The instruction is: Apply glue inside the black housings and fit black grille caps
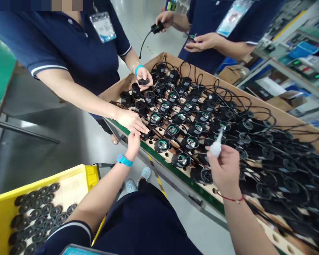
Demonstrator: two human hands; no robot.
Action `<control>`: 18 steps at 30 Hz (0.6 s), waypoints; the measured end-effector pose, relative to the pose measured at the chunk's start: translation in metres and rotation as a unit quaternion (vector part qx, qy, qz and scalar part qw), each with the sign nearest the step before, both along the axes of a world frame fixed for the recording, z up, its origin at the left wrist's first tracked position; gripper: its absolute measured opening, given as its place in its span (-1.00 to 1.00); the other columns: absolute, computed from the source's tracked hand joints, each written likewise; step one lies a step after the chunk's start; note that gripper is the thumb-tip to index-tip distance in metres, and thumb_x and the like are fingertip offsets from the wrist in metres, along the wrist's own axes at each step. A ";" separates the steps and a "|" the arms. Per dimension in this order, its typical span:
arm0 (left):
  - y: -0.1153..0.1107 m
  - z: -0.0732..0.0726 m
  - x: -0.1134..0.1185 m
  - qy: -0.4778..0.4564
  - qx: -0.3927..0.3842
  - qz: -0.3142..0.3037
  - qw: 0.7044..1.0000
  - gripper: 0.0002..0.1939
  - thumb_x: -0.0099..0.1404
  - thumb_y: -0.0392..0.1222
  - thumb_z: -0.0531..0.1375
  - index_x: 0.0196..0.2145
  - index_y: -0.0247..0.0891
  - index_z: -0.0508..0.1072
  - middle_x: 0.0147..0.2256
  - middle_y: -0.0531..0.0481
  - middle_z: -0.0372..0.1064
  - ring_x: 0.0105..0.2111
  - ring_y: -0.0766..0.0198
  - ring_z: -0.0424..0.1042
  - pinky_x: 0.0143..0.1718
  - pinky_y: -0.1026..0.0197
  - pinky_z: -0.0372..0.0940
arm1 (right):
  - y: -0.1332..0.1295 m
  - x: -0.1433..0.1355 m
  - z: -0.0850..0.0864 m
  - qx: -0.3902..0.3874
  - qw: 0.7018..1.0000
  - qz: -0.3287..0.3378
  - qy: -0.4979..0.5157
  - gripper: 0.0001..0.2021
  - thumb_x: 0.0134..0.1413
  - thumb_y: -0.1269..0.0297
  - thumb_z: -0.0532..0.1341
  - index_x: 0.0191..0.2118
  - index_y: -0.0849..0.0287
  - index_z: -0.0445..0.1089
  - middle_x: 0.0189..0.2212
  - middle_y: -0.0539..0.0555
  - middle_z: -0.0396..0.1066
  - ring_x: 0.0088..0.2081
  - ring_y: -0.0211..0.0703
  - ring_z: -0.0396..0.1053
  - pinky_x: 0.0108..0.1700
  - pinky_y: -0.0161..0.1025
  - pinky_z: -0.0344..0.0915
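My right hand (224, 164) grips a small white squeeze bottle (216, 148) with a thin pointed nozzle, tilted up over the black round housings. Several of these, such as one housing (181, 160) in front, lie open with green circuit boards inside. At the front edge of the tray, my left hand (133, 143), with a blue wristband, has its fingers closed beside a dark housing (145, 134). A co-worker's hand (130, 121) lies over that same spot, so what my fingertips hold is hidden. The co-worker's other hand (145, 78) holds a black round part (143, 81).
A cardboard-walled tray (255, 102) holds rows of housings with looping black cables. At lower left, a yellow bin (77, 171) contains black rings (39, 212). Another person (220, 39) across the tray holds a cabled black device (157, 27). Shelving (295, 67) stands at right.
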State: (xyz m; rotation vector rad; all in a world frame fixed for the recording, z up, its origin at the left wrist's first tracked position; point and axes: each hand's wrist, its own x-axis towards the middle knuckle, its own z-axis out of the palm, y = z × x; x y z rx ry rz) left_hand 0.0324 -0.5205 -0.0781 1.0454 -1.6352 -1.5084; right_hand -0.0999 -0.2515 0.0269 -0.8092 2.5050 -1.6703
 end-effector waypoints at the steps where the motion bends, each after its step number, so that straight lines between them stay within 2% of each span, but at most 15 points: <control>1: 0.002 0.000 0.004 0.006 0.013 0.011 1.000 -0.60 0.34 0.14 -0.04 -0.43 -0.24 0.25 -0.52 0.07 0.21 -0.53 0.36 0.23 -0.51 0.26 0.19 | -0.017 -0.009 0.000 -0.001 1.000 0.030 0.005 -0.60 0.02 0.20 0.28 -0.02 0.15 0.22 -0.17 0.19 0.44 -0.18 -0.04 0.45 -0.08 0.02 0.36; 4: 0.017 0.009 0.031 0.010 0.036 0.023 0.999 -0.80 0.32 -0.04 0.05 -0.33 -0.23 0.30 -0.40 0.04 0.28 -0.46 0.35 0.26 -0.44 0.27 0.23 | -0.061 -0.037 -0.004 0.020 0.995 0.095 0.017 -0.66 0.04 0.22 0.27 -0.07 0.13 0.22 -0.19 0.15 0.42 -0.17 -0.06 0.44 -0.09 -0.02 0.36; 5: 0.023 0.018 0.043 0.003 0.038 0.020 0.999 -0.84 0.31 -0.08 0.09 -0.32 -0.22 0.31 -0.39 0.05 0.28 -0.44 0.35 0.26 -0.43 0.28 0.22 | -0.074 -0.045 -0.006 0.024 0.994 0.108 0.014 -0.69 0.06 0.21 0.26 -0.09 0.12 0.23 -0.20 0.13 0.42 -0.18 -0.07 0.44 -0.09 -0.03 0.36; 7: 0.033 0.044 0.065 -0.019 0.034 0.005 0.999 -0.89 0.27 -0.15 0.14 -0.35 -0.23 0.33 -0.42 0.07 0.25 -0.44 0.35 0.23 -0.41 0.29 0.20 | -0.094 -0.057 -0.010 0.015 0.992 0.127 0.000 -0.73 0.09 0.19 0.24 -0.10 0.10 0.25 -0.22 0.09 0.43 -0.19 -0.10 0.44 -0.10 -0.06 0.36; 8: 0.033 0.061 0.071 -0.047 -0.002 -0.062 0.997 -0.90 0.30 -0.17 0.12 -0.35 -0.23 0.33 -0.42 0.07 0.25 -0.45 0.36 0.23 -0.41 0.29 0.19 | -0.101 -0.061 -0.012 0.005 0.991 0.135 -0.011 -0.73 0.09 0.19 0.24 -0.10 0.09 0.25 -0.23 0.08 0.43 -0.20 -0.11 0.44 -0.11 -0.08 0.37; 10: 0.023 0.099 0.068 -0.076 -0.118 -0.200 0.970 -0.90 0.32 -0.22 0.09 -0.31 -0.23 0.40 -0.34 0.02 0.31 -0.39 0.34 0.28 -0.34 0.27 0.22 | -0.112 -0.066 -0.016 -0.018 0.988 0.151 -0.041 -0.73 0.10 0.17 0.23 -0.10 0.07 0.24 -0.22 0.07 0.45 -0.24 -0.14 0.44 -0.15 -0.10 0.38; 12: -0.002 0.133 0.040 -0.084 -0.263 -0.279 0.920 -0.83 0.33 -0.27 0.05 -0.22 -0.24 0.43 -0.24 -0.05 0.38 -0.23 0.27 0.34 -0.18 0.21 0.26 | -0.117 -0.068 -0.019 -0.026 0.983 0.164 -0.072 -0.72 0.10 0.15 0.23 -0.10 0.06 0.24 -0.20 0.07 0.47 -0.28 -0.16 0.44 -0.20 -0.12 0.39; 14: -0.034 0.154 -0.007 -0.145 -0.372 -0.331 0.855 -0.77 0.32 -0.31 0.01 -0.22 -0.26 0.47 -0.25 -0.08 0.40 -0.23 0.24 0.37 -0.17 0.20 0.27 | -0.117 -0.069 -0.021 -0.023 0.980 0.172 -0.094 -0.73 0.10 0.14 0.23 -0.10 0.06 0.26 -0.18 0.08 0.47 -0.30 -0.17 0.43 -0.24 -0.15 0.39; 16: -0.063 0.160 -0.060 -0.225 -0.438 -0.396 0.775 -0.73 0.29 -0.35 0.02 -0.22 -0.25 0.51 -0.23 -0.07 0.43 -0.22 0.23 0.39 -0.19 0.22 0.26 | -0.114 -0.069 -0.022 -0.018 0.979 0.172 -0.105 -0.72 0.09 0.15 0.24 -0.09 0.06 0.29 -0.17 0.08 0.46 -0.28 -0.17 0.42 -0.24 -0.16 0.39; 18: -0.081 0.155 -0.108 -0.299 -0.442 -0.485 0.693 -0.75 0.24 -0.34 0.09 -0.21 -0.24 0.54 -0.24 -0.06 0.47 -0.25 0.22 0.42 -0.22 0.23 0.26 | -0.108 -0.067 -0.024 -0.012 0.981 0.160 -0.110 -0.72 0.10 0.14 0.24 -0.07 0.06 0.32 -0.16 0.08 0.45 -0.27 -0.16 0.42 -0.22 -0.16 0.38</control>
